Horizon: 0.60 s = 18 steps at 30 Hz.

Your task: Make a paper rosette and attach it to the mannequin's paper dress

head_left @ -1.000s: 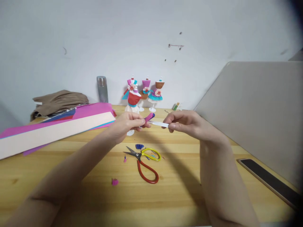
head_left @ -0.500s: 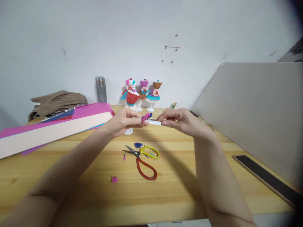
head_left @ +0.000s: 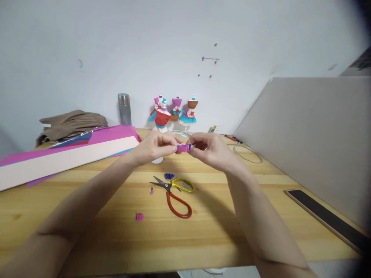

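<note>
A small pink and dark blue piece (head_left: 183, 148) is held up over the table between both hands. My left hand (head_left: 159, 146) pinches its left end between thumb and fingers. At its right end, my right hand (head_left: 204, 148) has closed its fingertips on it. Whatever else the right fingers hold is too small to make out. Below the hands, scissors with one yellow and one red handle (head_left: 179, 211) lie with parted blades. Beside them are folded dark blue bits (head_left: 169, 176), and a pink scrap (head_left: 139, 217) lies nearer.
Small dressed mannequins (head_left: 162, 117) and a flask (head_left: 124, 110) stand by the wall. Coloured sheets (head_left: 72, 154) and brown cloth (head_left: 75, 123) lie at the left. A cable (head_left: 247, 159) and a dark flat object (head_left: 324, 220) are at the right.
My right hand has moved left, closer to my left hand, and now grips the pink and blue piece. The white strip between the hands is mostly out of sight.
</note>
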Each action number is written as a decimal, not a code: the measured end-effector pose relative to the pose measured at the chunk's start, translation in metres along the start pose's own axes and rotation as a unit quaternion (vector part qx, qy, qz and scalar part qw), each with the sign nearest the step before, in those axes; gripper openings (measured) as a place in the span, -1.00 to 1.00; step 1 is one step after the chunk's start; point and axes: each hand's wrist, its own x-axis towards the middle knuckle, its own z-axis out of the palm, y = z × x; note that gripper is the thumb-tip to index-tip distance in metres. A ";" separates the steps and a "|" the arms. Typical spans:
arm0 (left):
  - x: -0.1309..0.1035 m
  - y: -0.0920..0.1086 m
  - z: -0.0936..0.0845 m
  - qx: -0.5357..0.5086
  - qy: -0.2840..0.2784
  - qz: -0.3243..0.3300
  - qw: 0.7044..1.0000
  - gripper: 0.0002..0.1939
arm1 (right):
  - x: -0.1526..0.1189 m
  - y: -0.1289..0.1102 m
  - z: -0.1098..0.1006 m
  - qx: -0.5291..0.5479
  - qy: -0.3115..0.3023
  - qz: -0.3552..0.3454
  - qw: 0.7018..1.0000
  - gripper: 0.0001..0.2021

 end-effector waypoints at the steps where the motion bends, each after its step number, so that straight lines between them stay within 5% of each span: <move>1: 0.000 0.001 -0.002 0.020 -0.008 0.003 1.000 -0.80 | 0.000 0.000 0.001 0.000 0.006 0.003 1.000 -0.85; 18: -0.007 0.021 -0.009 0.180 -0.087 0.057 0.978 -0.86 | 0.004 -0.001 0.012 0.030 0.051 0.022 0.998 -0.74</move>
